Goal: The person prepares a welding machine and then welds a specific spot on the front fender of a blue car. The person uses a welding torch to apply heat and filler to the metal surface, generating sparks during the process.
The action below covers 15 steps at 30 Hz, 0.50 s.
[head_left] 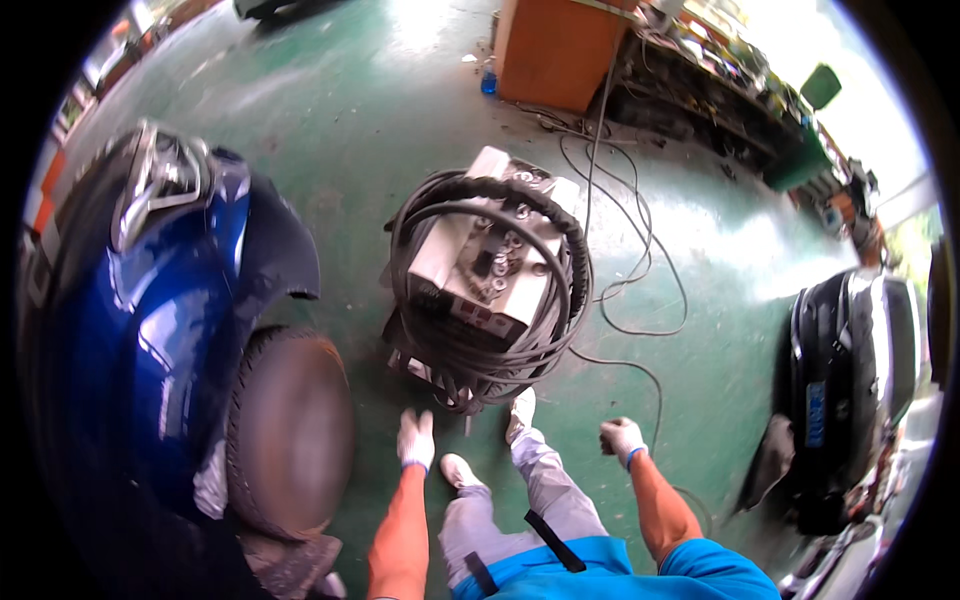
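In front of me stands a boxy white machine (pixel 435 250), with several small round metal parts on its top. Thick dark cables (pixel 500 365) lie coiled around it in big loops. My left hand (pixel 416 438), in a white glove, hangs just short of the machine's near left side. Its fingers point forward, open, and I see nothing in them. My right hand (pixel 622 438), gloved too, is held out to the right, apart from the machine. Its fingers are curled closed, and no object shows in them. A thin cable on the floor passes near that hand.
On the left are a blue car body (pixel 150 340) and a wheel (pixel 295 430). Thin cable (pixel 650 240) loops over the green floor right of the machine. An orange cabinet (pixel 560 55) and a cluttered workbench (pixel 690 85) stand beyond. A black bumper (pixel 835 400) is at right.
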Tool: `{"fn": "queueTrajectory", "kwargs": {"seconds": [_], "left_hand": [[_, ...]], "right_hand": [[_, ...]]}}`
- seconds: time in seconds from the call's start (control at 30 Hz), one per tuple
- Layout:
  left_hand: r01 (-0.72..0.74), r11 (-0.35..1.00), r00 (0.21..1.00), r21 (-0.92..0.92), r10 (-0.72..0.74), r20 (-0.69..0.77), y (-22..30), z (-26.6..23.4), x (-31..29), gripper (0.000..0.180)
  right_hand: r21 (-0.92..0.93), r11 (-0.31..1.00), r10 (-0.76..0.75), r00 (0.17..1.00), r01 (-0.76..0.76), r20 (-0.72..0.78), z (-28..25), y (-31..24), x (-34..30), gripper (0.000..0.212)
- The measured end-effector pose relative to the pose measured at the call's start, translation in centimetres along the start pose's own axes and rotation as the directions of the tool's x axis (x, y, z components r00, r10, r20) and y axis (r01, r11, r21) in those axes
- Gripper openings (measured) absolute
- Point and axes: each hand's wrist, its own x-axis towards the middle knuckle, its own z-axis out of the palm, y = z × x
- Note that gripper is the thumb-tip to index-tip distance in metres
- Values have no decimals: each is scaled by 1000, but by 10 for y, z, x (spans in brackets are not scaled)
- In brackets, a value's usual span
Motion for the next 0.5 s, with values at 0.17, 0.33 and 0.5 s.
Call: {"fn": "queueTrajectory", "kwargs": {"seconds": [0.17, 0.33, 0.5], "left_hand": [[320, 835, 874, 447, -443, 201, -163, -52, -100, 51], [824, 565, 551, -34, -787, 278, -146, -100, -227, 24], [731, 656, 682, -189, -700, 211, -26, -91, -232, 14]], "right_hand": [[153, 986, -71, 996, 62, 57, 18, -75, 32, 23], [204, 963, -198, 975, 174, 99, 42, -130, 81, 53], [443, 881, -12, 931, -162, 364, 66, -115, 165, 71]]}}
